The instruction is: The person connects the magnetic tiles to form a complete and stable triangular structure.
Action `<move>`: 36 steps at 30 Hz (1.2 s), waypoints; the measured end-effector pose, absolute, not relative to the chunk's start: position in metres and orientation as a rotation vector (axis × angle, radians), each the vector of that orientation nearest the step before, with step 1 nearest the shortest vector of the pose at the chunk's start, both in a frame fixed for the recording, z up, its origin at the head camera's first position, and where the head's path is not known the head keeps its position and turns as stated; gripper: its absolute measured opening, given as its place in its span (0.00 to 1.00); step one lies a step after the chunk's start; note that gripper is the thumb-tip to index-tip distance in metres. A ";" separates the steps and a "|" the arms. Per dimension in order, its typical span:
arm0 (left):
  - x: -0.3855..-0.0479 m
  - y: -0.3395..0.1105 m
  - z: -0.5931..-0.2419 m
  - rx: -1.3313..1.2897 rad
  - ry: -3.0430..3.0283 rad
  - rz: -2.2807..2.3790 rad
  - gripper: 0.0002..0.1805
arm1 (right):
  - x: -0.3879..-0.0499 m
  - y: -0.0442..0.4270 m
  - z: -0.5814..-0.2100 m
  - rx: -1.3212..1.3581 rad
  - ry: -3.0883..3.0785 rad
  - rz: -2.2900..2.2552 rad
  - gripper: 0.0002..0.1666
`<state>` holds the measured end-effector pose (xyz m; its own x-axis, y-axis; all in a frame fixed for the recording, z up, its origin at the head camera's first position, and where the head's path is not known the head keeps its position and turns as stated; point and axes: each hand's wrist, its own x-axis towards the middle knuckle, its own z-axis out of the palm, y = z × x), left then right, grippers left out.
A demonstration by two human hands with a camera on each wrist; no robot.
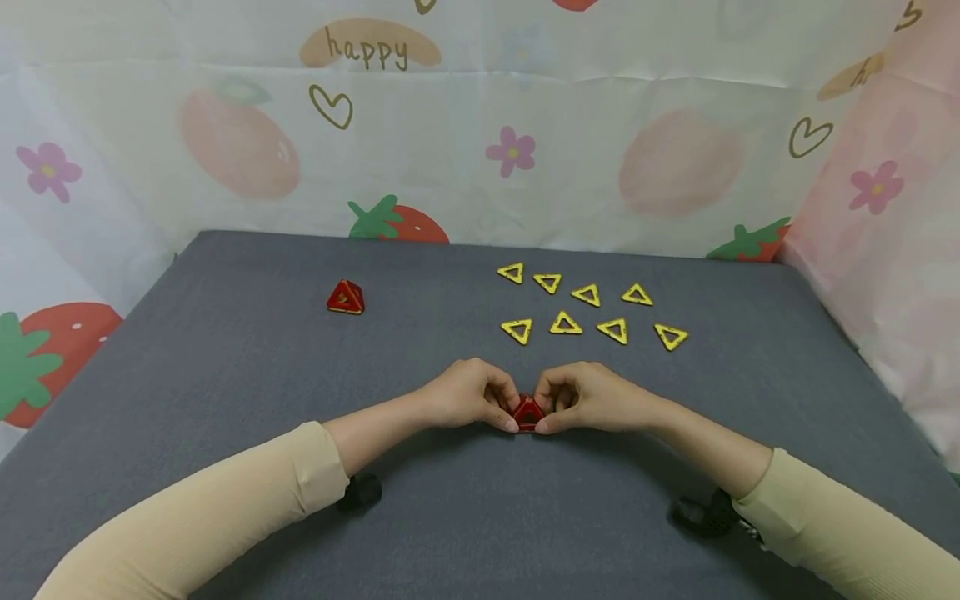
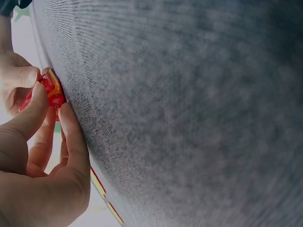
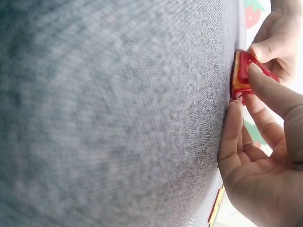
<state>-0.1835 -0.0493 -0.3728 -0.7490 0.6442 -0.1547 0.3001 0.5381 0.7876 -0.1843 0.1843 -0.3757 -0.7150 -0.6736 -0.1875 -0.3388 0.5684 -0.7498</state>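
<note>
Two hands (image 1: pixel 471 395) (image 1: pixel 598 397) pinching red pyramid (image 1: pixel 528 409), apex upward, base on table (image 1: pixel 480 525).

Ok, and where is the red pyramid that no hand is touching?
In the head view, the red pyramid stands on the left of the table, left of the yellow triangles and farther back than the left hand.

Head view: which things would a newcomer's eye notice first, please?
Probably the red shape comes first, pinched between the left hand and right hand. Beyond the hands, eight yellow triangles lie in two rough rows. A red pyramid stands apart, toward the table's back left.
</note>
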 end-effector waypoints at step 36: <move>-0.213 -0.112 -0.360 0.495 2.538 1.364 0.12 | -0.211 0.112 -0.357 -0.559 2.604 -1.280 0.11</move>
<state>-0.2131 -0.1124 -0.3597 -0.9196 0.3916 -0.0319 0.1895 0.5131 0.8371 -0.2112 0.1117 -0.3570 -0.9118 -0.4107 -0.0010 -0.2501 0.5572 -0.7918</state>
